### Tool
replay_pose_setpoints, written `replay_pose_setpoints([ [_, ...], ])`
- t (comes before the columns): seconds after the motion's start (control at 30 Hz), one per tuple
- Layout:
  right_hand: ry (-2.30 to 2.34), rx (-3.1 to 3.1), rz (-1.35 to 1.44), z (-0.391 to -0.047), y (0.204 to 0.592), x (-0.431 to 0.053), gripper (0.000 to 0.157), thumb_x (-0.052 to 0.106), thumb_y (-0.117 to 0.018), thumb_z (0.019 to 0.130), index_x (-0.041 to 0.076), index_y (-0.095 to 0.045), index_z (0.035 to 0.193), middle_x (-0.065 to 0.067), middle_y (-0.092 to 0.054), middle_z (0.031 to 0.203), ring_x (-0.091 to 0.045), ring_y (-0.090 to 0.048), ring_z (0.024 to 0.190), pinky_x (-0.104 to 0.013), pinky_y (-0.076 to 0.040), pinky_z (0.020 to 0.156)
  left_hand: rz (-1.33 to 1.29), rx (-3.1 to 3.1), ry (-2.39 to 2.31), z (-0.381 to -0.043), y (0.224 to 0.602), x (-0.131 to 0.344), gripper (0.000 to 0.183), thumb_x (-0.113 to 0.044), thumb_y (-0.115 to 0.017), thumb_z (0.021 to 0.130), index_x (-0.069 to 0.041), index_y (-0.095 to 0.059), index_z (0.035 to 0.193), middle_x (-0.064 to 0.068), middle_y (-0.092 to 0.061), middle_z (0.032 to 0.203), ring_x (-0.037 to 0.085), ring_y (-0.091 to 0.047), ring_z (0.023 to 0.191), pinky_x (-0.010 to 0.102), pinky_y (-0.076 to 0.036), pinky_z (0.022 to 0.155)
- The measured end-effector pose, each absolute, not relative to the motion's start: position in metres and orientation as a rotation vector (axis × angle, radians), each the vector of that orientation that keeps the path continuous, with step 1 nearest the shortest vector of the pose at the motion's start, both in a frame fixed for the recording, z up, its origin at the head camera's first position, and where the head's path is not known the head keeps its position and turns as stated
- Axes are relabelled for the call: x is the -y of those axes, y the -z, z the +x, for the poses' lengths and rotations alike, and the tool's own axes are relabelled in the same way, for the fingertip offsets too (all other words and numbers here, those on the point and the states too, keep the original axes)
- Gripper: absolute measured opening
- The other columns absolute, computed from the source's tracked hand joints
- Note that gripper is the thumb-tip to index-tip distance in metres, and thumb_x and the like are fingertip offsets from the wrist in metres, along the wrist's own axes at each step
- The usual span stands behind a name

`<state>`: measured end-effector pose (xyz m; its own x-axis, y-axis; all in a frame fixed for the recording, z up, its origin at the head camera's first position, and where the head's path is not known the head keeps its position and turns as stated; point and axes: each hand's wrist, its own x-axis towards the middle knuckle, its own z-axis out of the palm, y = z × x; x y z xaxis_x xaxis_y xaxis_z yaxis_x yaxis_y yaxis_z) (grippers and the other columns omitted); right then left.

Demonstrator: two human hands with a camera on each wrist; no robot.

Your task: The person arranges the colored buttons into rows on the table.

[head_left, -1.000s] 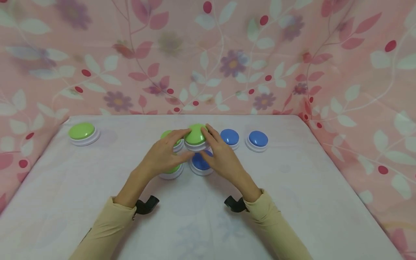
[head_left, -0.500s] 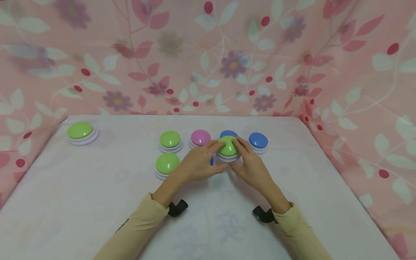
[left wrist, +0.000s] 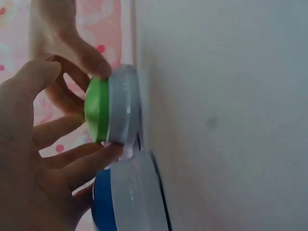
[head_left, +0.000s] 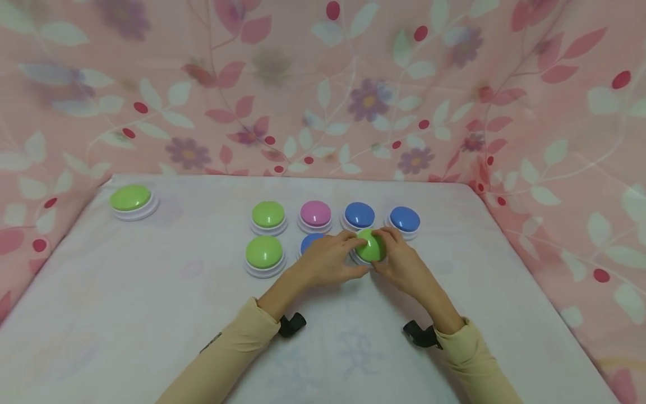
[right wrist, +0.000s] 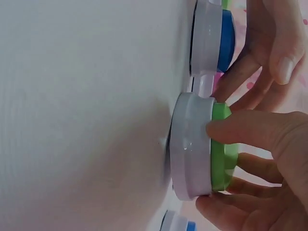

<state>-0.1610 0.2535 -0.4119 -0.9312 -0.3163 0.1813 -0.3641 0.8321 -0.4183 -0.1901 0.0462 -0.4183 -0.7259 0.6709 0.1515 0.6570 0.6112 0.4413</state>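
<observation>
A green push button (head_left: 372, 247) with a white base sits at the right of the front row, at or very close to the tabletop. My right hand (head_left: 407, 269) grips it from the right; in the right wrist view the thumb lies on the rim of its white base (right wrist: 192, 149), with fingers on the opposite side. My left hand (head_left: 328, 262) is on its left side. Some left fingers touch or nearly touch the dome and base, while the left thumb (left wrist: 41, 74) stands apart. A blue push button (head_left: 310, 241) is partly hidden behind my left hand.
The back row has a green button (head_left: 268, 214), a pink button (head_left: 315, 213), a blue button (head_left: 359, 214) and another blue button (head_left: 405, 219). Front left is a green button (head_left: 264, 251); another green button (head_left: 130, 197) stands far left. A floral cloth (head_left: 323, 90) hangs behind the table.
Both hands have carried the green button rightward from above the front blue button, then down toward the table to its right. The pink button has come into view behind.
</observation>
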Motion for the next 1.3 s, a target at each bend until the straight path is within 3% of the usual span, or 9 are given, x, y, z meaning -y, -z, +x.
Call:
replay_pose_setpoints([
  [0.3, -0.716, 2.962, 0.548, -0.1608, 0.4125, -0.2553, 0.062, 0.005, -0.082, 0.078, -0.004, -0.053, 0.132, -0.02, -0.052, 0.132, -0.035, -0.061, 0.114, -0.048, -0.052, 0.096, 1.182, -2.785, -0.741, -0.1912, 0.4203, -0.0474, 0.053, -0.049, -0.062, 0.091, -0.017, -0.064, 0.133, 0.006, -0.057, 0.137, 0.024, -0.063, 0.112, 0.039, -0.052, 0.094],
  [0.6, -0.778, 3.028, 0.544, -0.1605, 0.4096, -0.2572, 0.059, 0.01, -0.081, 0.081, -0.001, -0.054, 0.132, -0.017, -0.057, 0.128, -0.029, -0.061, 0.107, -0.046, -0.054, 0.092, 1.218, -2.77, -0.636, -0.192, 0.4208, -0.0454, 0.053, -0.051, -0.061, 0.092, -0.018, -0.062, 0.134, 0.005, -0.059, 0.136, 0.022, -0.06, 0.119, 0.039, -0.051, 0.098],
  [0.83, -0.748, 3.072, 0.506, -0.1592, 0.4066, -0.2566, 0.061, 0.013, -0.082, 0.08, 0.0, -0.055, 0.133, -0.017, -0.056, 0.129, -0.03, -0.061, 0.111, -0.046, -0.053, 0.095, 1.241, -2.753, -0.621, -0.1915, 0.4179, -0.0447, 0.05, -0.047, -0.062, 0.093, -0.017, -0.063, 0.133, 0.004, -0.06, 0.134, 0.021, -0.058, 0.12, 0.038, -0.049, 0.1],
  [1.07, -0.649, 3.106, 0.472, -0.1557, 0.4051, -0.2528, 0.062, 0.017, -0.08, 0.083, 0.002, -0.052, 0.136, -0.018, -0.053, 0.132, -0.032, -0.061, 0.113, -0.049, -0.052, 0.096, 1.235, -2.713, -0.649, -0.1928, 0.417, -0.0436, 0.05, -0.045, -0.063, 0.093, -0.015, -0.062, 0.134, 0.005, -0.059, 0.137, 0.022, -0.055, 0.129, 0.041, -0.029, 0.118],
  [1.3, -0.606, 3.111, 0.475, -0.1544, 0.4038, -0.252, 0.063, 0.022, -0.079, 0.084, 0.005, -0.051, 0.137, -0.016, -0.054, 0.133, -0.032, -0.062, 0.113, -0.05, -0.053, 0.094, 1.288, -2.71, -0.658, -0.1963, 0.417, -0.0399, 0.051, -0.043, -0.064, 0.093, -0.012, -0.061, 0.134, 0.005, -0.059, 0.136, 0.021, -0.054, 0.129, 0.044, -0.024, 0.12],
])
